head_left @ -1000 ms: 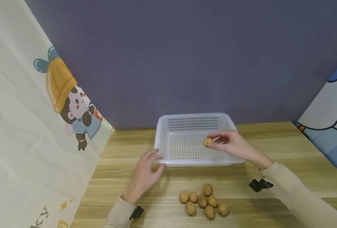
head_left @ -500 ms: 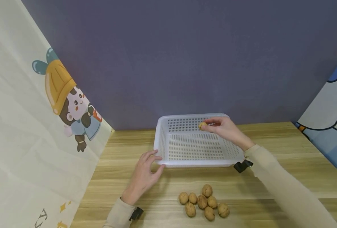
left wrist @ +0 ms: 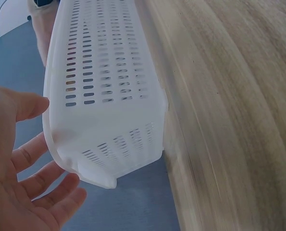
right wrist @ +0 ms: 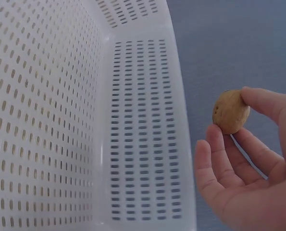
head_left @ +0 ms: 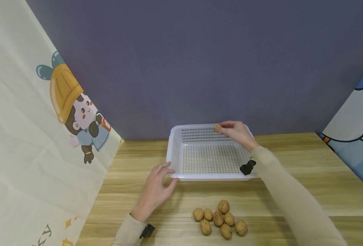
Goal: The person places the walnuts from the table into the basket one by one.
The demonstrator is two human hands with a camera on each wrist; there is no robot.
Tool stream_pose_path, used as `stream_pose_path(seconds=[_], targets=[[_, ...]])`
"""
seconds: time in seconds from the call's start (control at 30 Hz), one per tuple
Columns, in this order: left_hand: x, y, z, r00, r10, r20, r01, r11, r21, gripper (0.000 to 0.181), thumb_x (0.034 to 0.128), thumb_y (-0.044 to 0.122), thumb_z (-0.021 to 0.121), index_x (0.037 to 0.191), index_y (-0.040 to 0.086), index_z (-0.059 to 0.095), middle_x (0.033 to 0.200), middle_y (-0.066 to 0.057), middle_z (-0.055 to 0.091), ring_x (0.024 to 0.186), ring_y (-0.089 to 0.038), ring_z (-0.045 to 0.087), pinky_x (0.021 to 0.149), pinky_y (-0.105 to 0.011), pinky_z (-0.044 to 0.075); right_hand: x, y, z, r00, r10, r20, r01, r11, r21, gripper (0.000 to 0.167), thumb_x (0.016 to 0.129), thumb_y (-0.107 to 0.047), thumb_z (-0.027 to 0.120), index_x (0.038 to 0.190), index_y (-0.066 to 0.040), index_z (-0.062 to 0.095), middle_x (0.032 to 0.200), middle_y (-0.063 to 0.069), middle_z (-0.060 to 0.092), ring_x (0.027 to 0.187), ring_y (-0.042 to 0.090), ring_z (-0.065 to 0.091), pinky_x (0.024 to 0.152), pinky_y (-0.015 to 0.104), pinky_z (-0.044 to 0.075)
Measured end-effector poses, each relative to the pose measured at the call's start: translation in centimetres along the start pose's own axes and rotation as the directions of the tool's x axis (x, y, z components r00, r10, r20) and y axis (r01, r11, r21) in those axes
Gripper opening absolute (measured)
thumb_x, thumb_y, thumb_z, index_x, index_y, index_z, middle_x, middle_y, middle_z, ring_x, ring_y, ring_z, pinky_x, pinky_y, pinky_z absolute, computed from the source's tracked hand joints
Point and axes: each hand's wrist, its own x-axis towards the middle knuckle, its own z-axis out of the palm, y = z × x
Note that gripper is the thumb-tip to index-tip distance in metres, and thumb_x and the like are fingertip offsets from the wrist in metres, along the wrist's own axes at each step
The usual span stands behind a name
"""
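Walnut partly hidden behind right fingers in head view.

- from the head: looking forward and down over the desk to the blue-grey wall, widest and farthest off, whole basket included
- from the left wrist: close in, turned sideways, aimed at the basket's outside, desk along the right
- from the right wrist: close in, also sideways, facing into the basket and past its rim
- shared by head and left wrist: left hand at the basket's corner
- shared by head and right wrist: right hand with walnut
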Motion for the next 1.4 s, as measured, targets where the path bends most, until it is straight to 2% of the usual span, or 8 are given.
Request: stream_pose_path(seconds=[0.17, 0.33, 0.57, 0.73, 1.03, 1.27, 1.4], targets=[[0.0, 0.2, 0.0, 1.0, -0.014, 0.01, 0.014, 1.0, -0.001, 0.031, 0.0896, 0.029, 0.083, 0.115, 0.012, 0.077, 0.146, -0.013, 0.067, 0.135, -0.035, 0.062, 0.116, -0.057, 0.052, 1.3, 0.9, 0.3, 1.0, -0.011, -0.013, 0.011, 1.0, 0.01, 0.066, 0.102, -0.044, 0.07, 0.154, -0.006, 0.053, 0.154, 0.02, 0.058, 0.126, 0.045, 0.059, 0.111, 0.061, 0.051], [0.1, 0.5, 0.0, 1.0, -0.018, 0.023, 0.018, 1.0, 0.004, 0.031, 0.0911, 0.03, 0.082, 0.116, 0.012, 0.076, 0.148, -0.012, 0.066, 0.137, -0.035, 0.06, 0.117, -0.057, 0.051, 2.3, 2.4, 0.5, 1.0, -0.002, -0.015, 0.001, 0.998, -0.066, 0.067, 0.103, -0.044, 0.069, 0.154, -0.003, 0.054, 0.156, 0.023, 0.056, 0.138, 0.044, 0.057, 0.115, 0.06, 0.051], [0.1, 0.5, 0.1, 1.0, 0.0, 0.015, 0.0, 1.0, 0.027, 0.032, 0.091, 0.031, 0.081, 0.116, 0.012, 0.076, 0.146, -0.013, 0.067, 0.136, -0.034, 0.061, 0.117, -0.055, 0.052, 3.4, 4.3, 1.0, 0.997, 0.046, 0.061, -0.039, 0.992, -0.121, 0.065, 0.104, -0.041, 0.068, 0.151, 0.001, 0.055, 0.153, 0.026, 0.057, 0.13, 0.042, 0.064, 0.11, 0.056, 0.057], [0.1, 0.5, 0.0, 1.0, 0.012, 0.001, -0.012, 0.999, 0.038, 0.032, 0.091, 0.031, 0.081, 0.115, 0.011, 0.077, 0.145, -0.014, 0.068, 0.134, -0.033, 0.063, 0.116, -0.054, 0.053, 3.7, 4.7, 1.4, 0.993, 0.069, 0.093, -0.048, 0.976, -0.214, 0.065, 0.103, -0.039, 0.069, 0.148, 0.006, 0.056, 0.148, 0.029, 0.06, 0.126, 0.041, 0.067, 0.106, 0.051, 0.059], [0.0, 0.3, 0.0, 1.0, 0.012, -0.007, -0.011, 0.999, 0.041, 0.03, 0.0915, 0.03, 0.082, 0.115, 0.011, 0.077, 0.144, -0.013, 0.069, 0.133, -0.033, 0.063, 0.116, -0.053, 0.053, 4.4, 5.3, 2.2, 0.985, 0.094, 0.146, -0.045, 0.949, -0.311, 0.059, 0.099, -0.034, 0.076, 0.143, 0.003, 0.062, 0.143, 0.025, 0.064, 0.119, 0.035, 0.069, 0.089, 0.038, 0.064], [0.0, 0.2, 0.0, 1.0, 0.023, -0.01, -0.022, 0.999, 0.049, 0.03, 0.0913, 0.03, 0.083, 0.114, 0.011, 0.077, 0.143, -0.014, 0.069, 0.133, -0.034, 0.064, 0.116, -0.053, 0.053, 4.3, 5.2, 2.7, 0.985, 0.094, 0.145, -0.034, 0.928, -0.371, 0.06, 0.098, -0.034, 0.076, 0.142, 0.003, 0.06, 0.143, 0.025, 0.065, 0.12, 0.034, 0.068, 0.091, 0.038, 0.064], [-0.1, 0.1, 0.0, 1.0, 0.03, -0.008, -0.029, 0.998, 0.058, 0.03, 0.0916, 0.03, 0.082, 0.115, 0.011, 0.077, 0.144, -0.015, 0.068, 0.133, -0.035, 0.063, 0.116, -0.054, 0.053, 4.2, 4.3, 2.2, 0.983, 0.101, 0.152, -0.046, 0.944, -0.327, 0.062, 0.102, -0.034, 0.07, 0.148, 0.003, 0.054, 0.151, 0.027, 0.057, 0.125, 0.038, 0.065, 0.096, 0.042, 0.063]])
